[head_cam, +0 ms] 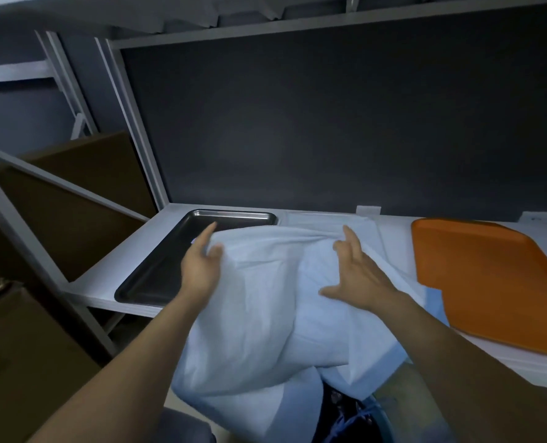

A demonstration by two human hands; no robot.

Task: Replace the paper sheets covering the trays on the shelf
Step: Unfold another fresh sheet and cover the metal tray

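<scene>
A large pale blue paper sheet lies crumpled over the front of the white shelf and hangs off its edge. My left hand pinches the sheet's upper left corner between thumb and fingers, just above a bare metal tray at the shelf's left end. My right hand grips the sheet's top edge near the middle, fingers spread. An orange plastic tray lies uncovered at the right. A flat white sheet lies on the shelf behind the crumpled one.
A dark back panel closes the shelf's rear, and another shelf board runs overhead. Grey metal uprights stand at the left. Brown cardboard boxes sit left of the rack, on and below it.
</scene>
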